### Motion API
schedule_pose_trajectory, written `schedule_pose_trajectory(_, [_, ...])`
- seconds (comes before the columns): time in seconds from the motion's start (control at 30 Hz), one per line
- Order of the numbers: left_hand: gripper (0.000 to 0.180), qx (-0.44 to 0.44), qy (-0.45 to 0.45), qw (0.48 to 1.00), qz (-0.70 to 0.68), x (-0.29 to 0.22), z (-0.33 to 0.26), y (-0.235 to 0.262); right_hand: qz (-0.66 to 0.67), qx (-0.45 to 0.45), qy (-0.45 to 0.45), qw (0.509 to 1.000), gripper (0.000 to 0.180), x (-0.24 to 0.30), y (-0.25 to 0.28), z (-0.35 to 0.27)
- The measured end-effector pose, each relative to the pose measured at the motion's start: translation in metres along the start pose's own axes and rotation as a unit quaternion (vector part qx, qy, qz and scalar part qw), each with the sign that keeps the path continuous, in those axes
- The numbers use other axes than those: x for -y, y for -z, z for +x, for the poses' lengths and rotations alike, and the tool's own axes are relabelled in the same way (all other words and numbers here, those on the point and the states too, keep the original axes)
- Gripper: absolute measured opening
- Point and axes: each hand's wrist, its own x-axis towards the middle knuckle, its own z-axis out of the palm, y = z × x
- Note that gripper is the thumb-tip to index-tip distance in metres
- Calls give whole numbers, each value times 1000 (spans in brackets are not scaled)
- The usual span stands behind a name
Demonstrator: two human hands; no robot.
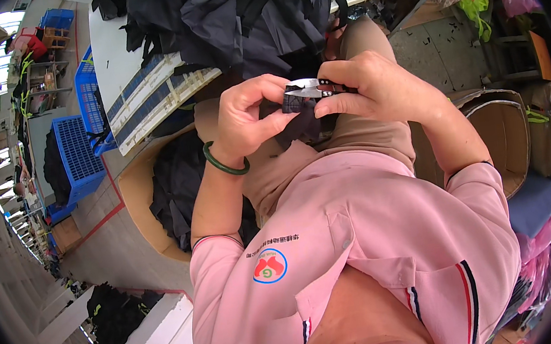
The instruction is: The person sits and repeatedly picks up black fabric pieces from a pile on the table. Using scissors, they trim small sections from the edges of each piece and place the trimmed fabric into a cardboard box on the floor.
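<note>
In front of my lap, both hands meet at a small looped piece, part shiny white band and part black strip (pixel 291 102). My left hand (pixel 242 111), with a dark green bangle at its wrist, pinches the black side between thumb and fingers. My right hand (pixel 374 88) is closed on the other end, where a dark part with pale dots shows between thumb and forefinger. Whether this end belongs to the same piece or to a small tool I cannot tell. Just beyond my hands, a heap of black fabric pieces (pixel 226 22) with straps covers much of the table (pixel 112 51).
A cardboard box (pixel 135 187) holding black fabric stands by my left side; another cardboard box (pixel 515 120) is at my right. Blue plastic crates (pixel 79 156) stand farther left. Bright green bags (pixel 475 10) hang at the far right, beside a stool-like frame.
</note>
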Motion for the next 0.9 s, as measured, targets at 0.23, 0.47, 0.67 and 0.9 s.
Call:
schedule_pose_trajectory(0.23, [15,27,-17,999,28,1,1,3,49,23,-35,998,37,1,3,-2])
schedule_pose_trajectory(0.47, [13,72,45,996,-31,-11,6,7,71,53,-65,994,36,1,12,-7])
schedule_pose_trajectory(0.67, [11,203,187,951,-143,-21,20,17,69,146,-22,987,38,3,20,-2])
schedule_pose_trajectory(0.9, [10,266,265,908,-187,-19,23,17,40,180,19,983,38,6,18,1])
